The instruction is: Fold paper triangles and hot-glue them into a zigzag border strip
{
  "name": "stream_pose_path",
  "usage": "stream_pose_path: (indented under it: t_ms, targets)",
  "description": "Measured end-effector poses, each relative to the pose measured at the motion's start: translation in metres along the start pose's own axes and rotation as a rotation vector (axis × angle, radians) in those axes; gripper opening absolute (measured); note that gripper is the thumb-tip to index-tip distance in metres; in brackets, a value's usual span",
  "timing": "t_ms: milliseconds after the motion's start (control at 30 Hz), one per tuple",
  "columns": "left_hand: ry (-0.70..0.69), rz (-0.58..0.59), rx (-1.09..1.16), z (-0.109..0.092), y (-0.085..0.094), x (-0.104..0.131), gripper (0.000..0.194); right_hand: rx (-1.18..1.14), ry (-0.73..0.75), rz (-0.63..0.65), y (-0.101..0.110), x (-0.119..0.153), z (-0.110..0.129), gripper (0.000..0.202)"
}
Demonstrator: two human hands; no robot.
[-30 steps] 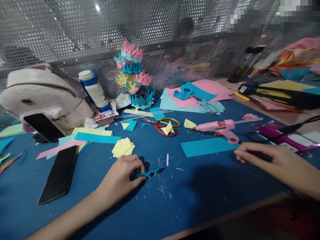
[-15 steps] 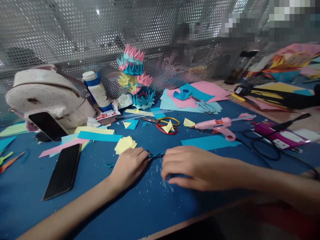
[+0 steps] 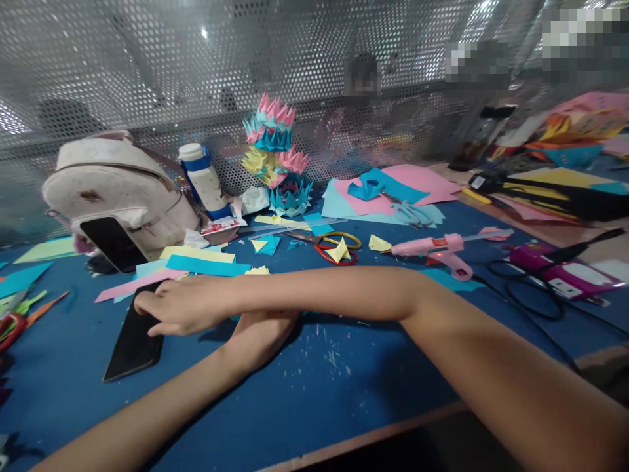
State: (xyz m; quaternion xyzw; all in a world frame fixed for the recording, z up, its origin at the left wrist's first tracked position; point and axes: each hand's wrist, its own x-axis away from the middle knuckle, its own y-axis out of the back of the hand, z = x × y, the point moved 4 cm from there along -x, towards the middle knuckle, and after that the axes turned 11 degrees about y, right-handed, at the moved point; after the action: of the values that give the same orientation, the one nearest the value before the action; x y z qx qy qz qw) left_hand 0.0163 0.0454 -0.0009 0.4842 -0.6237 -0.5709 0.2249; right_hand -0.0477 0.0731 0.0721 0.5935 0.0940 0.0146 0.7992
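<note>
My right forearm crosses over my left wrist, and my right hand (image 3: 184, 305) reaches over a black phone (image 3: 130, 351) lying on the blue table. Its fingers are slightly bent, with thumb and forefinger apart and nothing visible between them. Whether they touch the screen I cannot tell. My left hand (image 3: 263, 334) rests on the table under the right forearm, its fingers hidden. Behind the arms are strips of blue paper (image 3: 209, 265) and pink paper (image 3: 118, 286), and the edge of a small yellow paper stack (image 3: 260, 270).
A pink hot glue gun (image 3: 432, 247), scissors (image 3: 327, 248) and folded yellow paper pieces lie beyond my arm. A backpack (image 3: 113, 174), bottle (image 3: 201, 180) and folded paper tower (image 3: 278, 154) stand at the back. A black cable (image 3: 533, 318) runs to a purple power strip (image 3: 565, 272).
My right hand has swung left across my left hand to the phone. The left hand stays in place, and the dark blue paper that lay between the hands is now covered. The view has shifted slightly left.
</note>
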Motion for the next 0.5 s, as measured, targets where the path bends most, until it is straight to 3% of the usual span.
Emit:
stream_pose_path:
  t_ms: [100, 200, 333, 433, 500]
  targets:
    - [-0.069, -0.014, -0.051, -0.003, -0.002, 0.004, 0.035, -0.003, 0.049, -0.050, -0.016, -0.025, -0.015, 0.032]
    - [-0.093, -0.058, -0.117, -0.004, -0.003, 0.006, 0.037, 0.044, 0.047, -0.011, -0.031, -0.034, -0.022, 0.031]
    - [-0.109, -0.096, -0.147, -0.003, -0.003, 0.006, 0.035, -0.033, 0.046, -0.040, -0.032, -0.037, -0.024, 0.028]
    - [-0.130, -0.119, -0.152, -0.002, -0.006, 0.007, 0.035, -0.225, -0.088, -0.115, -0.029, -0.042, -0.030, 0.034]
    - [-0.119, -0.130, -0.153, 0.000, -0.007, 0.008, 0.038, -0.332, -0.244, -0.245, -0.030, -0.046, -0.037, 0.059]
